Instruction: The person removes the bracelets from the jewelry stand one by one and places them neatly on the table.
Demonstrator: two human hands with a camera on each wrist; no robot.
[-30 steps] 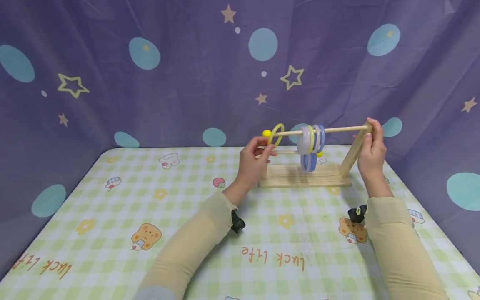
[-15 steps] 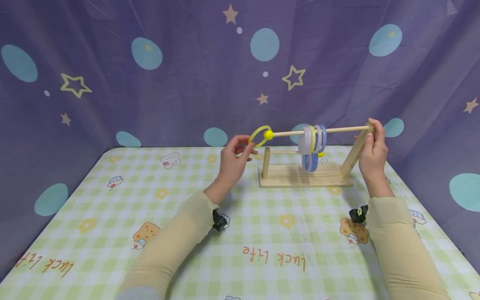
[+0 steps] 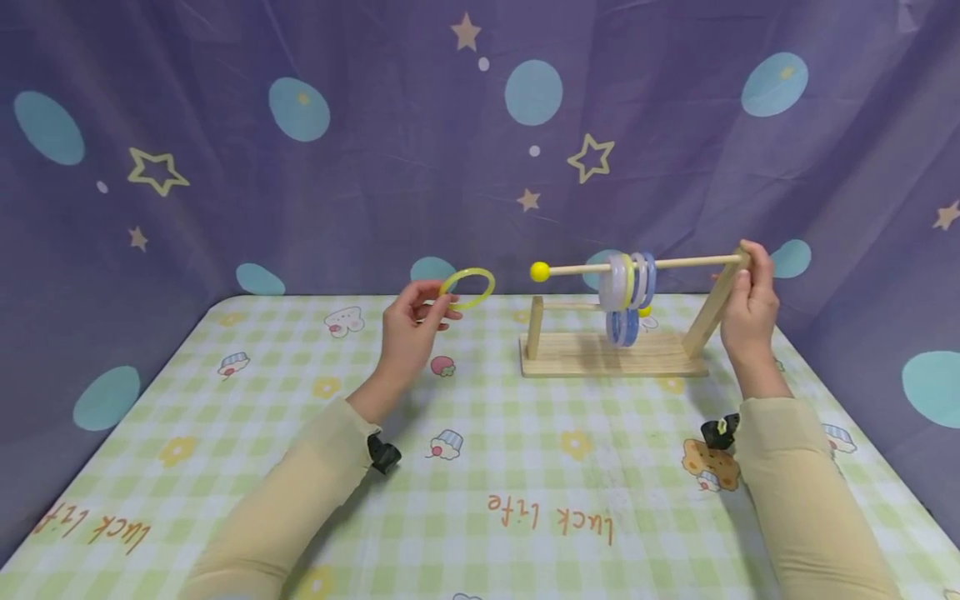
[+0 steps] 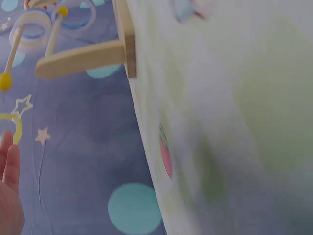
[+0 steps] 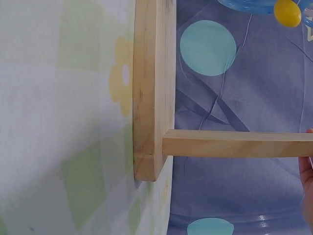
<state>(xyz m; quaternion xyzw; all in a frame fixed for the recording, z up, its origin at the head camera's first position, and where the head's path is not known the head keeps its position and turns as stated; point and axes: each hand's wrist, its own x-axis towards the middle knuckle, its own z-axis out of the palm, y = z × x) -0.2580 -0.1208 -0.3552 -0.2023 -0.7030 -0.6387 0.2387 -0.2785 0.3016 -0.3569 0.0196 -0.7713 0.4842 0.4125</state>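
Note:
My left hand (image 3: pixel 411 333) pinches a yellow ring (image 3: pixel 491 286) in the air, left of a wooden rack and apart from it. The rack has a flat base (image 3: pixel 577 365), a short post (image 3: pixel 535 327) and a taller slanted post (image 3: pixel 712 308). From the taller post a rod runs left to a yellow ball tip (image 3: pixel 539 272). Several white, yellow and blue rings (image 3: pixel 617 283) hang on that rod, and blue rings (image 3: pixel 622 328) hang on the lower one. My right hand (image 3: pixel 750 321) grips the top of the tall post, fingers behind and thumb in front.
The rack stands on a table with a green checked cloth (image 3: pixel 300 417), near its back edge. A purple curtain (image 3: pixel 375 167) with stars and dots closes off the back and both sides. Each wrist wears a small black camera (image 3: pixel 383 454).
My left hand has slid the yellow ring leftward past the ball tip and off the upper rod, then carried it farther left. My right hand keeps its grip on the post.

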